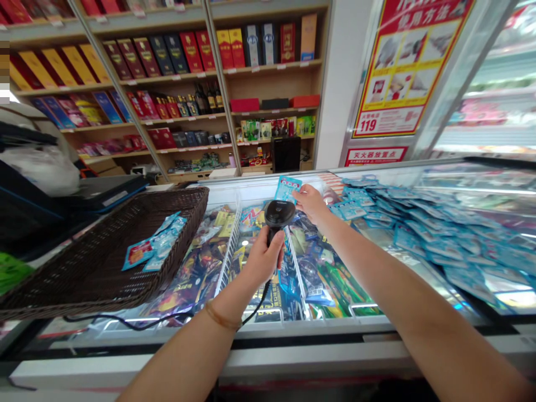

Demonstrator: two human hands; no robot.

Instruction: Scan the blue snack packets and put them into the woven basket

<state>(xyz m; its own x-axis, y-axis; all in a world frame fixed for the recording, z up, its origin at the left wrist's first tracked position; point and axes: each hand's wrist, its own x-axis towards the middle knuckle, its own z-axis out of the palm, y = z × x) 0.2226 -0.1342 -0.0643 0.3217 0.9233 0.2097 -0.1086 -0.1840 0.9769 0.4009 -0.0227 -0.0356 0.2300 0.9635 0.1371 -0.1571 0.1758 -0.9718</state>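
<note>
My left hand point(264, 257) is wrapped round the handle of a black barcode scanner point(280, 213), whose cable runs down past my wrist. Just beyond the scanner's head, my right hand point(310, 202) pinches a small light-blue packet point(287, 188) by its right edge, its printed back towards me. To the left, a dark brown wicker basket point(104, 234) holds several similar blue packets point(161, 243), one showing a red and orange front. A large loose pile of the blue packets point(422, 223) spreads over the glass on the right.
Under both hands lies a chest freezer's glass top, with wire dividers point(229, 245) and bagged frozen goods point(335, 285) beneath. A black machine point(104, 190) with a white plastic bag point(42, 167) stands at far left. Shelves of boxes point(167, 56) line the back wall, beside a red poster point(412, 67).
</note>
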